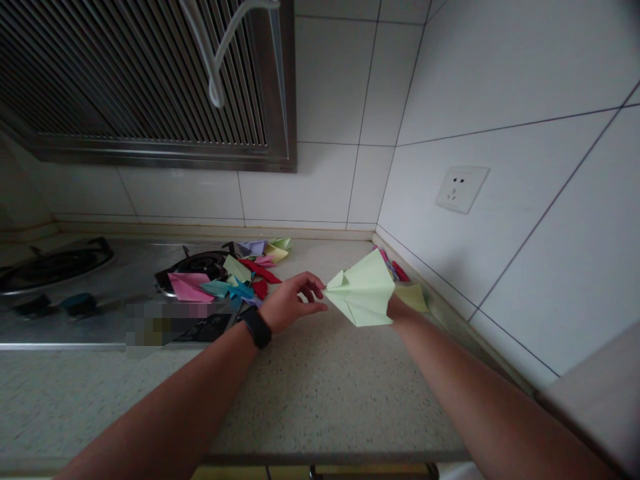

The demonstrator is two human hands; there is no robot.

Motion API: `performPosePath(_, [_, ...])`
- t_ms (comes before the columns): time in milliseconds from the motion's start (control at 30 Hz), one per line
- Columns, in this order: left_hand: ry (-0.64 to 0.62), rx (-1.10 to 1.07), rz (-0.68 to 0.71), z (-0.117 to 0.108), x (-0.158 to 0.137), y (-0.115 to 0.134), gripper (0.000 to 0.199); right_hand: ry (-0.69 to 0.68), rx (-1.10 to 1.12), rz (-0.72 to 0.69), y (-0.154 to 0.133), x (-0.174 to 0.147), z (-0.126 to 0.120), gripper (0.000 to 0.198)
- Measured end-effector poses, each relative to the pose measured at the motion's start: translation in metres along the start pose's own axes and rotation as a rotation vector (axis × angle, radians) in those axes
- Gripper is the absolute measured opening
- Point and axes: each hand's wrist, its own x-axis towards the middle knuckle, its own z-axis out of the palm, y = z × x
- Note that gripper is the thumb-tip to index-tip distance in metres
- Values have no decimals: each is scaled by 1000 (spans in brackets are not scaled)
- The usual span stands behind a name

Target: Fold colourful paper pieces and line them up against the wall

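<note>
A pale green folded paper plane [363, 290] is held up above the counter, its narrow pointed end to the left and its creased wings spread to the right. Behind the wings is my right hand [394, 309]; its fingers are hidden, and the plane seems supported by it. My left hand [295, 301], with a dark band on the wrist, is by the pointed end. Its fingers are bent, with a gap between thumb and forefinger. The fingertips are at or very near the paper's tip; I cannot tell whether they touch.
Several colourful folded papers, including a pink one [190, 287] and a blue one [241, 290], lie over the gas stove [135, 267] and counter [320, 400]. More papers [413, 297] lie by the right wall under a socket [463, 189]. A range hood [150, 150] overhangs the stove.
</note>
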Motion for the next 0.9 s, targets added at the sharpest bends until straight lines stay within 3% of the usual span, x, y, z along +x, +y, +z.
performPosePath(133, [85, 80, 12, -1, 0, 0, 34, 30, 22, -12, -11, -2, 7, 9])
performPosePath(300, [142, 130, -20, 0, 1, -4, 30, 122, -67, -90, -11, -3, 10, 15])
performPosePath(567, [28, -97, -63, 3, 2, -11, 29, 70, 36, -41, -8, -1, 15, 27])
performPosePath(700, [48, -176, -65, -1, 5, -14, 25, 67, 100, -20, 0, 2, 12, 27])
performPosePath(900, [114, -81, -198, -8, 10, -30, 16, 364, 135, -52, 8, 9, -15, 26])
